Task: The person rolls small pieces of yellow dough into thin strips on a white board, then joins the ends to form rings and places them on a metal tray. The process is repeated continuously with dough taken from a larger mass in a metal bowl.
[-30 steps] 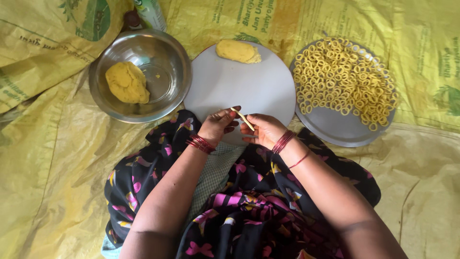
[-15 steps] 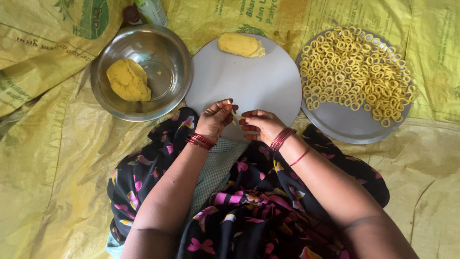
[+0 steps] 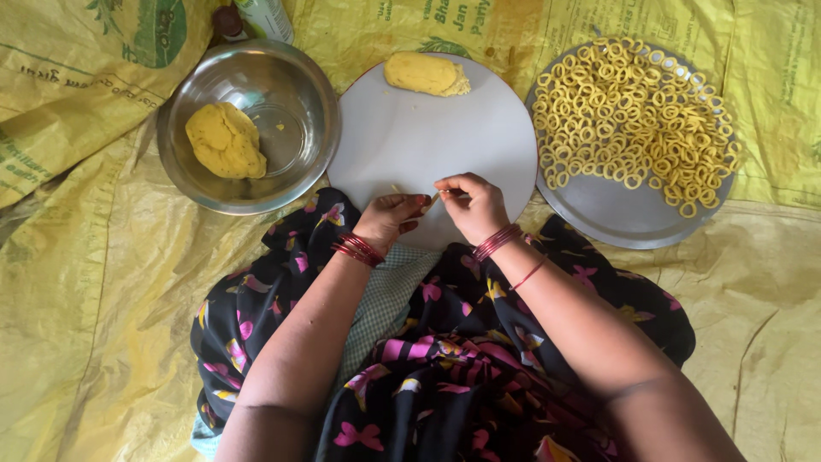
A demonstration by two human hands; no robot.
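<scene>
My left hand [image 3: 391, 218] and my right hand [image 3: 473, 204] meet over the near edge of a round white board [image 3: 428, 128]. Between their fingertips they pinch a thin yellow dough strand [image 3: 434, 198]. A lump of yellow dough [image 3: 424, 74] lies at the board's far edge. To the right, a round metal plate [image 3: 629, 214] carries several small yellow dough rings [image 3: 629, 111]. A steel bowl [image 3: 295, 103] at the left holds a larger dough lump [image 3: 225, 139].
A yellow printed plastic sheet [image 3: 85, 282] covers the floor under everything. A bottle [image 3: 256, 15] stands behind the bowl at the top edge. My lap, in dark floral cloth [image 3: 445, 359], fills the bottom centre.
Both hands have stayed at the board's near edge, working the thin dough strand between the fingers. The camera view shifted slightly.
</scene>
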